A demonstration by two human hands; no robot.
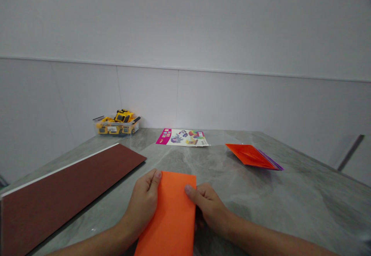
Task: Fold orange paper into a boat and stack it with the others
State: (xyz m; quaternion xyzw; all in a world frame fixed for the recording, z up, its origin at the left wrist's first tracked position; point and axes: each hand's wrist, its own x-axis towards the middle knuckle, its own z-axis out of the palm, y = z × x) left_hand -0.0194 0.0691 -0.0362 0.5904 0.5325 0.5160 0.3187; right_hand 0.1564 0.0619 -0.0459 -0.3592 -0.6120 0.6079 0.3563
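An orange sheet of paper, a long narrow rectangle, is held up in front of me above the table. My left hand grips its left edge near the top corner, thumb along the edge and fingers curled behind. On the opposite edge my right hand pinches the paper, its thumb on the front face and the other fingers mostly hidden behind. The sheet's lower end runs out of the picture. Whether it is folded or a single layer I cannot tell.
A dark brown board lies on the grey table at left. Behind it stands a clear tub of yellow toy vehicles. A colourful printed packet lies at the back; a stack of red and purple paper sits right.
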